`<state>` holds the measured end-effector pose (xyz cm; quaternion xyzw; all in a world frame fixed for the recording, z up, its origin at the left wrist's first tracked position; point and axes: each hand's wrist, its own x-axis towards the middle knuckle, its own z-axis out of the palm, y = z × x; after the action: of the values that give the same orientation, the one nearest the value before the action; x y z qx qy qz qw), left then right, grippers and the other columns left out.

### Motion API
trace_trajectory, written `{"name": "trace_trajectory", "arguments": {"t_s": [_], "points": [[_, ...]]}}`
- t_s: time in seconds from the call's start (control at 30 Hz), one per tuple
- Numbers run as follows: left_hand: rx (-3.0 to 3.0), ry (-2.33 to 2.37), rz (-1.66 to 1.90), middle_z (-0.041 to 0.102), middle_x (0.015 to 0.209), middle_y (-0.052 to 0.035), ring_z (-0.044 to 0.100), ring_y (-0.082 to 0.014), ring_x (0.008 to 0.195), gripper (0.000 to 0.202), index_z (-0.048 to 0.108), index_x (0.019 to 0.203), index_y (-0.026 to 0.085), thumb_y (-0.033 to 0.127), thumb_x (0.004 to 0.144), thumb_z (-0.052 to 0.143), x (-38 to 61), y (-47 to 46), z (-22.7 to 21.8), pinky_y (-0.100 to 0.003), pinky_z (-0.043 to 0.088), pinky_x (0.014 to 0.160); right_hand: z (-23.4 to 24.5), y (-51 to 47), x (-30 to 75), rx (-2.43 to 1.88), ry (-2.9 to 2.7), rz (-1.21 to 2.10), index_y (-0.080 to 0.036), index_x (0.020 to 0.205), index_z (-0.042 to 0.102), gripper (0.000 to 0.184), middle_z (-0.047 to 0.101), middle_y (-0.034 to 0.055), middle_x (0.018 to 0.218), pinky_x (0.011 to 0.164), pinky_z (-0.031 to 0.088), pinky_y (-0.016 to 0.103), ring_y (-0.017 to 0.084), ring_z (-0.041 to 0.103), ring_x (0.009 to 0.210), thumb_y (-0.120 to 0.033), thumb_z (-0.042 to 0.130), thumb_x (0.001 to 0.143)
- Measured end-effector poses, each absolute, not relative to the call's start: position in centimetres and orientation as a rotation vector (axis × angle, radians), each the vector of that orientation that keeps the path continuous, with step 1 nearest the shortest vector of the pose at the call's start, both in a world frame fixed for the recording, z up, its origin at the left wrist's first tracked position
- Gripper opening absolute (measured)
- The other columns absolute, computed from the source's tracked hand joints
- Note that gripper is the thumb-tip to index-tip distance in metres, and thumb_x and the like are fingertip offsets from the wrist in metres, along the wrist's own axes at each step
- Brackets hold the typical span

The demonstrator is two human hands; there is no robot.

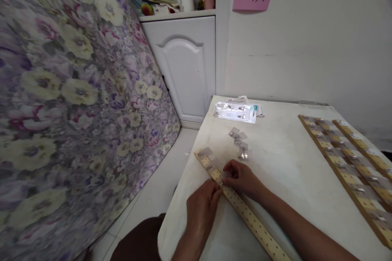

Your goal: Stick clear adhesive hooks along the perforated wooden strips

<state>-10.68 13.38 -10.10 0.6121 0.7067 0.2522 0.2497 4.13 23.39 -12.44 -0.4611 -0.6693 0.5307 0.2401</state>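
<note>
A long pale wooden strip [249,218] with rows of small holes lies slantwise across the white table. Small clear plastic pieces with metal parts [210,167] sit along its far end. My left hand [203,204] is closed at the strip's near edge, thumb and fingertips pressed against it. Opposite, my right hand [243,178] bends its thumb and forefinger together over the strip, around what looks like a small clear plastic piece, partly hidden. Just beyond it lie several loose clear plastic pieces with shiny metal fittings [238,142].
A clear package [235,112] of metal fittings lies at the table's far side. Several strips fitted with clear pieces [346,159] lie along the right. A floral curtain [82,110] hangs left; a white cabinet [183,69] and wall [306,49] stand behind the table [275,138].
</note>
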Motion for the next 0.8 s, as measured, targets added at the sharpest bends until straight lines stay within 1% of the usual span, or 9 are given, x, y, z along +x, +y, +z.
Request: {"name": "trace_trajectory", "arguments": {"t_s": [0.37, 0.5, 0.8], "points": [[1.597, 1.922, 0.652, 0.064, 0.076, 0.0056, 0.057, -0.0138, 0.075, 0.015, 0.058, 0.076, 0.024, 0.033, 0.083, 0.048, -11.01, 13.92, -9.86, -0.022, 0.033, 0.064, -12.19, 23.38, 4.09, -1.267, -1.870, 1.412, -0.018, 0.084, 0.057, 0.026, 0.053, -0.0051, 0.065, 0.053, 0.035, 0.021, 0.010, 0.045, 0.059, -0.018, 0.068, 0.060], [1.595, 1.925, 0.652, 0.064, 0.075, 0.0056, 0.057, -0.0136, 0.073, 0.015, 0.058, 0.075, 0.024, 0.033, 0.082, 0.049, -11.12, 14.00, -9.99, -0.022, 0.033, 0.063, -12.29, 23.40, 4.04, -1.273, -1.877, 1.381, -0.018, 0.083, 0.057, 0.025, 0.054, -0.0048, 0.065, 0.054, 0.037, 0.022, 0.010, 0.047, 0.059, -0.018, 0.069, 0.060], [1.620, 1.903, 0.659, 0.063, 0.074, 0.0041, 0.056, -0.0139, 0.072, 0.016, 0.057, 0.076, 0.023, 0.034, 0.083, 0.047, -11.10, 13.74, -9.72, -0.022, 0.034, 0.064, -12.63, 23.21, 4.29, -1.260, -1.748, 1.527, -0.019, 0.086, 0.056, 0.028, 0.056, -0.0040, 0.067, 0.048, 0.041, 0.020, 0.010, 0.052, 0.056, -0.021, 0.070, 0.062]]}}
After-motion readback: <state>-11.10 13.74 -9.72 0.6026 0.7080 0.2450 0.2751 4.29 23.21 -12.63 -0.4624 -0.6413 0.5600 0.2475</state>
